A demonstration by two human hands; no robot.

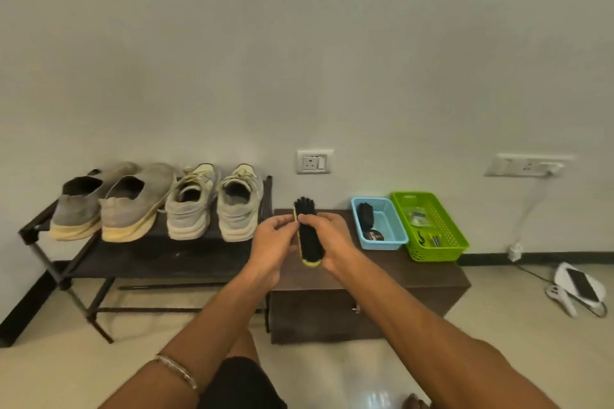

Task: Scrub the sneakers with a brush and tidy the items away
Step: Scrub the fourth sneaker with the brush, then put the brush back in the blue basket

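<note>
Two forearms are reaching out from the bottom of the view, both hands meeting on a brush

The left hand [274,237] is pinching the yellow edge of the brush [307,232] while the right hand [327,237] is curling its fingers round the other side – bristles are facing the camera, above the dark cabinet [415,279]. The sneakers [212,202] are sitting untouched on the rack [149,255] to the left, beside a grey pair, so scrubbing is probably only starting. Next, one hand likely needs to free itself and lift a sneaker – the blue basket [385,242] and green basket [442,249] are waiting for tidying
</note>
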